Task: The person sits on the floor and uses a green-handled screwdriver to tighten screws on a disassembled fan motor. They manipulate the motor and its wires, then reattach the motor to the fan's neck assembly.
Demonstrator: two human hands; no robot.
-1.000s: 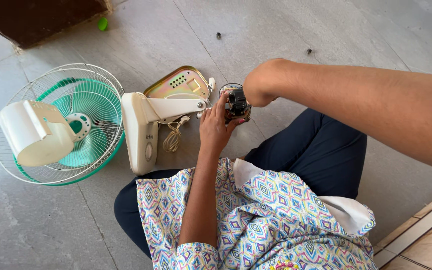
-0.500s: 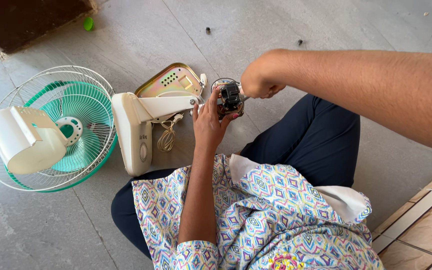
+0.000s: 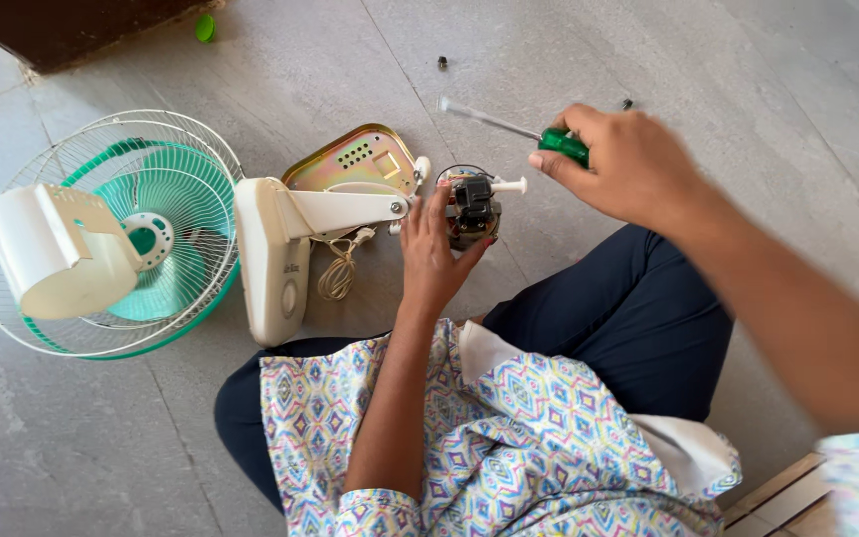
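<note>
Gripping a green-handled screwdriver (image 3: 549, 137), the right hand (image 3: 628, 169) is lifted above the grey floor (image 3: 748, 80), fingers clenched round the handle. The screwdriver lies almost level, its long shaft running up and to the left, tip pointing away from the hand. The left hand (image 3: 434, 254) cups a small fan motor (image 3: 471, 204) from below, its white shaft sticking out to the right toward the right hand. Just left of the motor lie a cream fan stand (image 3: 280, 249), a gold plate (image 3: 350, 159) and a green-bladed fan cage (image 3: 111, 234).
</note>
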